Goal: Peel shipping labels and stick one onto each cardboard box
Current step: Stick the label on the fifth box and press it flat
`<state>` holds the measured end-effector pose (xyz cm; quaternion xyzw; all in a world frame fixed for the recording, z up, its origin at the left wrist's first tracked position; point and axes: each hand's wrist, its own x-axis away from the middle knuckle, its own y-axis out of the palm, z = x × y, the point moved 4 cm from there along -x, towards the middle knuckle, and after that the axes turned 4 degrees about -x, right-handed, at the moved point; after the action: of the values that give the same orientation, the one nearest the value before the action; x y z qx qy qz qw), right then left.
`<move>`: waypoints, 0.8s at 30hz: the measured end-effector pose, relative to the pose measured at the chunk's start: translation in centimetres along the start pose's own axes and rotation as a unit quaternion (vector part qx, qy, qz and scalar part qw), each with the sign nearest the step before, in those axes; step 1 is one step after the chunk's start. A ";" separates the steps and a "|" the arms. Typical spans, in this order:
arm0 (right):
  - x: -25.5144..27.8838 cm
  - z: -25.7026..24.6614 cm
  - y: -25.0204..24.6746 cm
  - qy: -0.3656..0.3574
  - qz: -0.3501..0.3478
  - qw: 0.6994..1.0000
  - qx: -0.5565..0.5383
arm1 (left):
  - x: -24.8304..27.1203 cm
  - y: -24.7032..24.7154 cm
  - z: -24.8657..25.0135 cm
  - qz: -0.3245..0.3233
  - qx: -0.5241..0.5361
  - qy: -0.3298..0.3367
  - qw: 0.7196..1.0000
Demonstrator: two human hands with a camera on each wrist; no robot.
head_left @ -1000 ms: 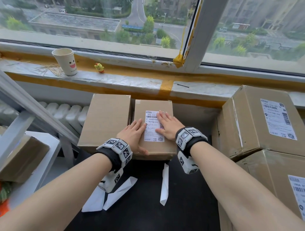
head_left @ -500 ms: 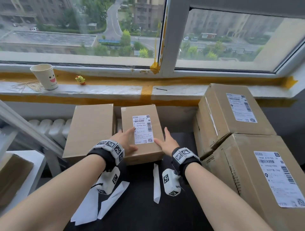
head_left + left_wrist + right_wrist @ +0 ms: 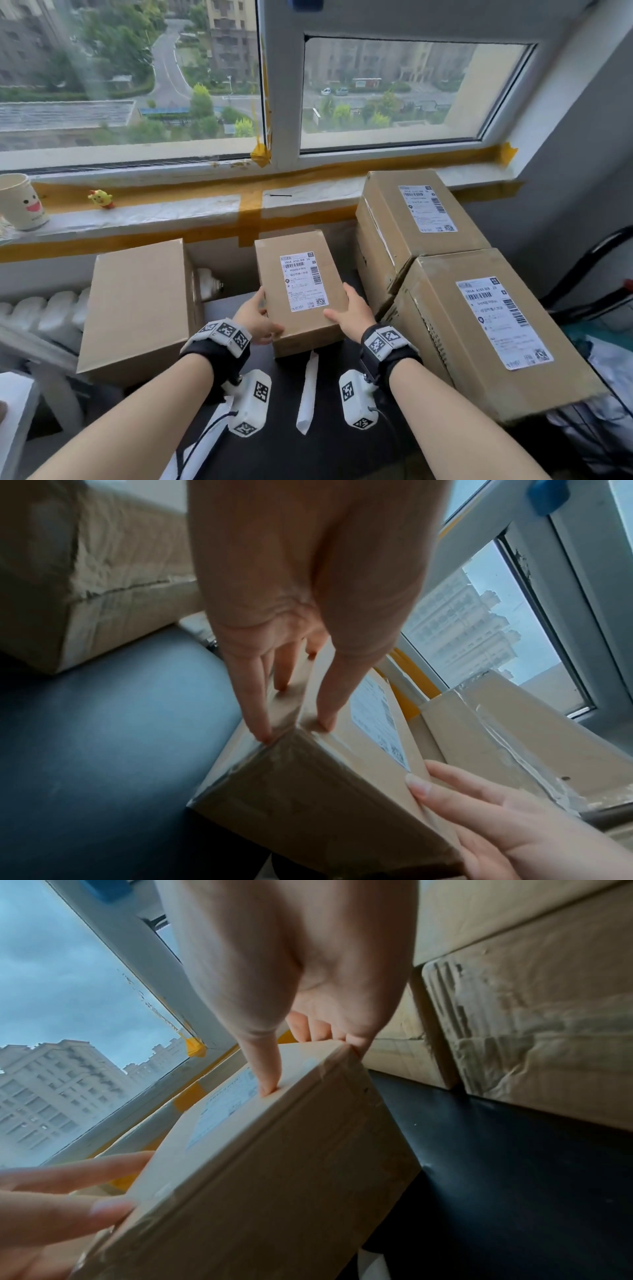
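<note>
Small brown cardboard box (image 3: 298, 291), white shipping label (image 3: 303, 282) on top: gripped between left hand (image 3: 255, 320) and right hand (image 3: 349, 317), thumbs on top, fingers along its sides.

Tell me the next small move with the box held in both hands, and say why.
Probably carry the small box right and set it with the two labelled boxes. Its label already lies flat on top, and the left hand and right hand grip its sides. The plain box on the left shows no label on the faces in view, so it likely comes next.
</note>
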<state>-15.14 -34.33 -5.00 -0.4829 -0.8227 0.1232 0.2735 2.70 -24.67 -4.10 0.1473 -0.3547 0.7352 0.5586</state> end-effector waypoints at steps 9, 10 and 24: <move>-1.1 0.4 -0.9 -0.058 -0.021 0.959 0.277 | -1.9 3.4 2.2 0.021 0.056 0.048 0.997; -1.3 0.4 -1.1 -0.057 -0.021 0.956 0.286 | -2.3 3.6 2.4 0.024 0.060 0.052 0.997; -2.1 -1.5 -2.2 -0.067 -0.010 0.937 0.343 | -1.4 3.3 4.0 0.079 -0.317 0.132 0.936</move>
<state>-15.06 -37.34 -3.49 -0.3422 -0.7514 0.4275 0.3680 -0.55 -28.80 -3.34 -0.1642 -0.5031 0.6391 0.5581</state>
